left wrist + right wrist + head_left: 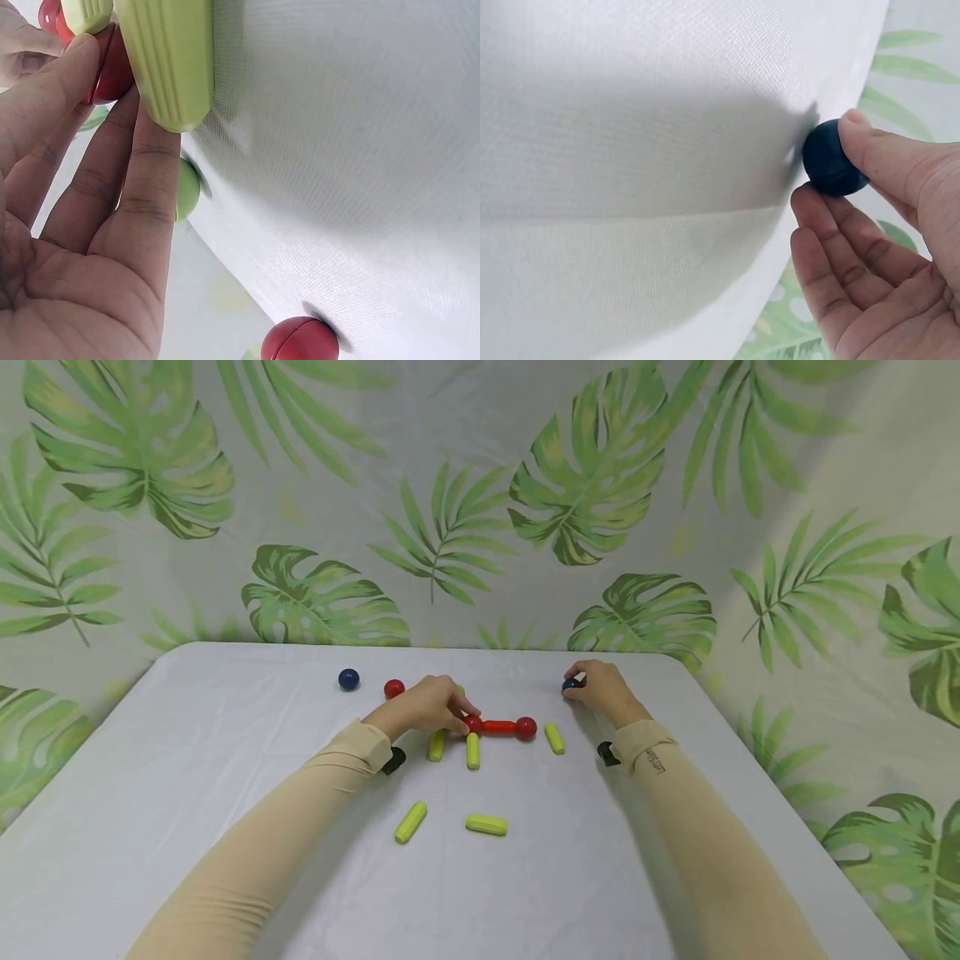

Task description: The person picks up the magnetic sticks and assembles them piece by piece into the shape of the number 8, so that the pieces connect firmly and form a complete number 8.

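My left hand [435, 703] pinches a red ball [116, 69] between thumb and fingers. A red rod [498, 727] runs from this ball to a second red ball [527, 727]. Just below the pinched ball lies a yellow-green stick [472, 752]; whether it is joined to the ball, I cannot tell. Another ribbed stick [169, 64] is close beside the left fingers. At the far right of the table my right hand [606, 692] pinches a dark blue ball [831, 159] with thumb and fingertips, at or just above the tabletop.
Beyond the left hand are a loose red ball [393, 688], a dark blue ball [348, 679] and a partly hidden green ball [187, 189]. Yellow-green sticks lie right of the red pair [554, 738] and nearer the front [411, 822]. The white table [300, 893] ends at a leaf-print cloth.
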A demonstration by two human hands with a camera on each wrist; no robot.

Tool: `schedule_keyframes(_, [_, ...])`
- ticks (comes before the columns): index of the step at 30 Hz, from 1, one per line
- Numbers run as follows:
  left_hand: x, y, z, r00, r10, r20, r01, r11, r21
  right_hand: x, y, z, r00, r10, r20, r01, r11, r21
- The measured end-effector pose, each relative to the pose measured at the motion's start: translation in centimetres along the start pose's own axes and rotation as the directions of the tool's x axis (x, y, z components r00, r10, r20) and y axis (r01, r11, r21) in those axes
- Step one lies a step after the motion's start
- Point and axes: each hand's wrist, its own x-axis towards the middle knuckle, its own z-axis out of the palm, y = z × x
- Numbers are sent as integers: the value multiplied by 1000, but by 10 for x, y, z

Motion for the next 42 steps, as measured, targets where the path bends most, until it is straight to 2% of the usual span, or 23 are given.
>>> schedule_keyframes(14, [-2, 3, 0, 1000, -8, 5, 8, 1000, -1, -12, 6, 0, 999, -34, 28, 32, 997, 71])
schedule_keyframes(28, [-2, 5, -2, 1000, -9, 4, 9, 1000, 9, -30, 3, -8, 996, -91, -9, 91, 981, 169])
schedule_keyframes(42, [1, 2, -3, 1000, -7, 23, 7, 1000, 15, -53, 2, -6, 990, -140, -17, 140, 971, 194])
